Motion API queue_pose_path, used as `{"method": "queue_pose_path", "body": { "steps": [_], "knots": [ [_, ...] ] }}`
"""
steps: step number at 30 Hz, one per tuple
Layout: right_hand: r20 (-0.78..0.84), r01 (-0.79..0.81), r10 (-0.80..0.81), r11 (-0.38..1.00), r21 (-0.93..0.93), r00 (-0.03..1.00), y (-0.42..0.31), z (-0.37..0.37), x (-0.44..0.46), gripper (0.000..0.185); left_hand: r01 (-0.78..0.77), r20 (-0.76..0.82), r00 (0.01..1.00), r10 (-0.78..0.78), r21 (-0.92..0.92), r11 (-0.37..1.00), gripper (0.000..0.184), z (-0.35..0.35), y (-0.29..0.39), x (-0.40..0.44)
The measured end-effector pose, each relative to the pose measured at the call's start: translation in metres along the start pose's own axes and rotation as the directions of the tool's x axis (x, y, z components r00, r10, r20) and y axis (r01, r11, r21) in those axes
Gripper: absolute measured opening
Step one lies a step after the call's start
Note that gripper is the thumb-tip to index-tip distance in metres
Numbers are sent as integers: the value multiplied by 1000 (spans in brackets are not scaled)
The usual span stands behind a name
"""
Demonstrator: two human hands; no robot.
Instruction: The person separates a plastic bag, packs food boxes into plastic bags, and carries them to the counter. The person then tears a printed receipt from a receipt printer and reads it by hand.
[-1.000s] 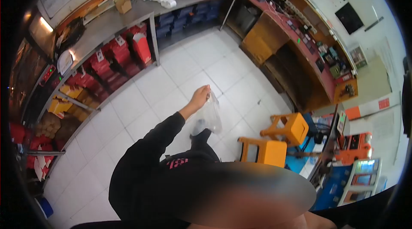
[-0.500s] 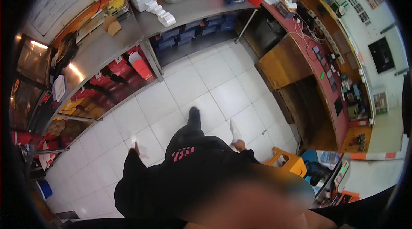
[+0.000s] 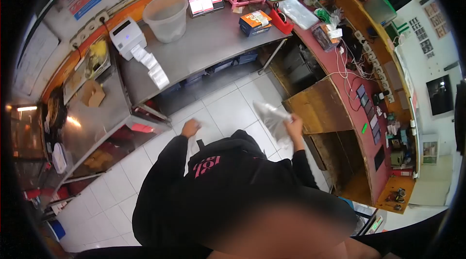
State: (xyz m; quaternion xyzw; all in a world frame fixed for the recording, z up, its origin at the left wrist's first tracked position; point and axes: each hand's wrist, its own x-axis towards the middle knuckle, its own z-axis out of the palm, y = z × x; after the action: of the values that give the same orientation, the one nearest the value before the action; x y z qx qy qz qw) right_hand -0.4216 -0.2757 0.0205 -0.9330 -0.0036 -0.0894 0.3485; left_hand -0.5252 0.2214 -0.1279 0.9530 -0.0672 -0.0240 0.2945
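Observation:
My right hand (image 3: pixel 293 126) is closed on a clear plastic bag (image 3: pixel 273 121), which hangs to its left above the floor tiles. My left hand (image 3: pixel 191 127) has its fingers curled, and a faint, see-through piece of thin plastic (image 3: pixel 193 145) shows just below it. The exact kind of that piece is hard to make out. Both hands are out in front of my dark top, short of the steel counter (image 3: pixel 204 48).
On the counter stand a label printer (image 3: pixel 128 38) with a trailing label strip (image 3: pixel 154 72), a translucent bucket (image 3: pixel 165 19), a tablet (image 3: pixel 206 3) and an orange-and-blue box (image 3: pixel 255 23). A red desk (image 3: pixel 347 82) with phones and cables runs along the right.
I have moved forward, closer to the counter. Both hands have risen from low at my sides to in front of me, the right one bringing the plastic bag up.

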Motion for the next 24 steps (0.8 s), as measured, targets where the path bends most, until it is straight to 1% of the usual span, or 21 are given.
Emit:
{"method": "queue_pose_path", "body": {
  "steps": [1,2,4,6,7,8,9,10,12,13,14,15,16,17,18,19,20,21,22,23,24],
  "knots": [
    [38,-88,84,990,108,996,-33,-23,38,25,43,-70,996,-51,-106,993,28,-22,28,54],
    [81,-170,156,963,209,984,-81,-60,80,20,100,-40,993,-108,-169,981,29,-53,65,97],
    [53,3,-17,968,252,998,-105,-94,172,14,158,-18,986,-166,-232,960,30,-98,113,170],
    [-69,151,-139,965,212,988,-119,-120,263,12,92,-56,991,-124,-400,912,32,-112,134,232],
    [-121,243,-222,947,209,968,-124,-132,313,14,93,-67,989,-130,-402,911,32,-112,142,259],
    [-172,335,-303,920,203,937,-134,-143,353,16,86,-76,987,-142,-496,864,32,-112,150,282],
    [-211,341,-304,925,168,929,-166,-156,379,15,70,-91,984,-150,-581,811,33,-115,158,307],
    [-250,347,-307,928,134,918,-192,-163,404,14,62,-112,982,-155,-579,813,33,-118,166,330],
    [-269,396,-363,915,80,892,-176,-152,479,14,43,-172,971,-167,-562,826,32,-115,180,366],
    [-274,475,-492,870,-130,826,-164,-139,513,15,43,-140,974,-178,-658,751,32,-114,185,383],
    [-248,525,-608,785,-329,754,-150,-123,543,16,59,-138,971,-198,-658,751,32,-117,185,400],
    [-60,538,-640,690,-484,766,-141,-108,566,25,65,-84,986,-145,-611,789,26,-144,203,409],
    [70,402,-494,609,-683,867,-129,-85,582,33,70,-23,995,-101,-563,823,20,-168,216,415],
    [76,374,-519,499,-782,851,-99,-46,591,42,99,-18,991,-132,-563,820,20,-184,222,420],
    [82,335,-549,378,-863,831,-76,-15,596,51,141,72,990,-122,-543,828,20,-198,225,426],
    [379,500,-326,535,-681,866,-113,-14,586,62,177,160,981,-109,-518,837,20,-215,227,432],
    [672,543,-128,706,-455,729,-160,-8,564,74,198,160,978,-134,-511,836,20,-233,231,437],
    [740,621,-300,758,-199,602,-157,30,550,92,242,219,964,-150,-489,838,24,-251,234,442],
    [799,595,-507,766,245,323,-154,67,538,98,286,282,945,-166,-468,836,29,-265,238,444],
    [746,447,-661,692,567,78,-205,71,517,94,308,288,939,-187,-468,828,29,-277,238,447],
    [704,240,-695,665,707,-146,-246,74,502,88,229,188,973,-134,-696,681,34,-287,235,447]
  ]
}}
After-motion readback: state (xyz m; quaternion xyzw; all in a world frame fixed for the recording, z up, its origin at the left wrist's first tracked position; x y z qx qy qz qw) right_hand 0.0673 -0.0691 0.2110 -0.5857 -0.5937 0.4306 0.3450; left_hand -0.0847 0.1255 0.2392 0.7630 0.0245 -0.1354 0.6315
